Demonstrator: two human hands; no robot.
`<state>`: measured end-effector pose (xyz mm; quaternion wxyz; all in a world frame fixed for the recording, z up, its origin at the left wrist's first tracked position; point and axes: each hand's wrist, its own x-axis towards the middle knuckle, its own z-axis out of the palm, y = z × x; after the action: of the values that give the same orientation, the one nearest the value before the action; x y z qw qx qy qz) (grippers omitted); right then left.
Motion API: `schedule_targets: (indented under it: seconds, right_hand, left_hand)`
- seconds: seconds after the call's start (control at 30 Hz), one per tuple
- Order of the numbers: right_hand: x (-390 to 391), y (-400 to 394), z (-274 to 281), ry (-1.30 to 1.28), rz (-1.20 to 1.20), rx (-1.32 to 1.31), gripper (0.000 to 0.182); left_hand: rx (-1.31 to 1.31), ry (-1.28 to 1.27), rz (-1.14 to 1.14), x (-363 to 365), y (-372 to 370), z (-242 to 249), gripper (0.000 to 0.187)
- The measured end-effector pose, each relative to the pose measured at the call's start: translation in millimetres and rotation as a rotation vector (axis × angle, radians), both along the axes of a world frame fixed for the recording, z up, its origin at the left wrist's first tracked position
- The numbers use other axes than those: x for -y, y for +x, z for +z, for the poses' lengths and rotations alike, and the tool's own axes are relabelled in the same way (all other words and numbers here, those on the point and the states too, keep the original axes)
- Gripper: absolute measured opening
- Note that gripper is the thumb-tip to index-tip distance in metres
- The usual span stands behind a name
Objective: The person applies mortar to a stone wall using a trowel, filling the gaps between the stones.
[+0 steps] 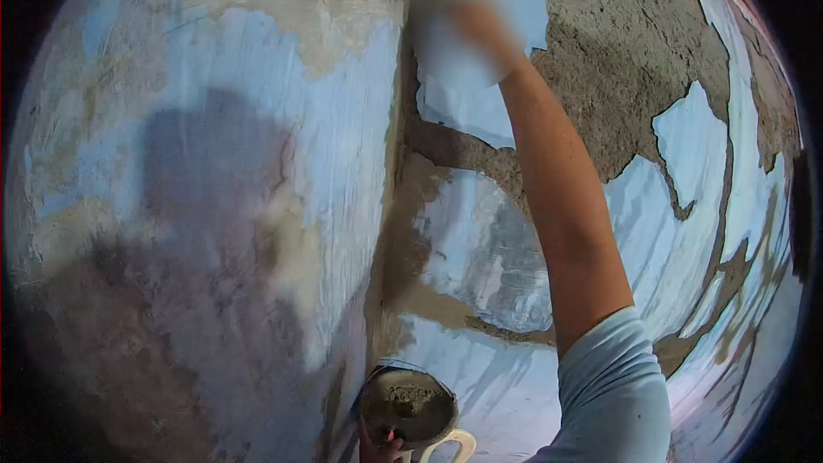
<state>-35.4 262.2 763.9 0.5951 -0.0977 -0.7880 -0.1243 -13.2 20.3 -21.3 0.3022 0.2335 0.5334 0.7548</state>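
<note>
My right arm reaches up along the wall, and my right hand (482,27) is a blur against a pale blue paint patch (480,77) beside the wall corner (393,206). The blur hides whether that hand holds anything. At the bottom edge, my left hand (380,446) grips a round bowl (374,394) from below. The bowl holds wet grey mortar (411,401) and sits close to the corner.
Two walls meet at the corner, both with peeling pale blue paint and bare grey-brown plaster (617,43). A shadow of a person (214,206) falls on the left wall. A pale curved handle-like piece (452,444) shows below the bowl.
</note>
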Motion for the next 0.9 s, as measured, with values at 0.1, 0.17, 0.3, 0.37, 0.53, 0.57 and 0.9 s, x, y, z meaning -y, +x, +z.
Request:
schedule_targets:
  seconds: [0.1,0.17,0.3,0.37,0.53,0.57,0.9]
  right_hand:
    - [-19.5,-4.8,-10.2,0.111,-0.072,0.018,0.024]
    - [-18.9,-3.6,-20.0,0.153,-0.07,-0.005,0.024]
    - [-28.8,-3.0,-37.0,0.18,-0.055,-0.001,0.033]
    - [-21.6,2.4,-45.1,0.127,-0.073,-0.006,0.033]
    - [30.3,69.6,-78.8,-0.136,-0.122,0.238,0.028]
    - [43.9,92.0,-95.4,-0.247,-0.074,0.292,0.03]
    - [56.3,214.0,-404.8,-0.944,0.327,0.279,0.023]
  left_hand:
    - [0.031,0.031,0.0,5.4,5.5,5.6,0.106]
    - [0.038,0.054,0.002,9.7,11.6,14.5,0.106]
    - [-0.064,-0.115,-0.045,9.6,-0.7,-3.4,0.11]
    - [-0.025,0.052,-0.03,1.2,-7.1,-23.3,0.12]
    - [-0.023,0.018,0.017,-12.6,-16.3,-65.0,0.119]
    - [-0.046,-0.046,0.008,-8.9,-14.5,-54.6,0.117]
    - [0.068,-0.034,-0.003,4.6,0.7,10.9,0.118]
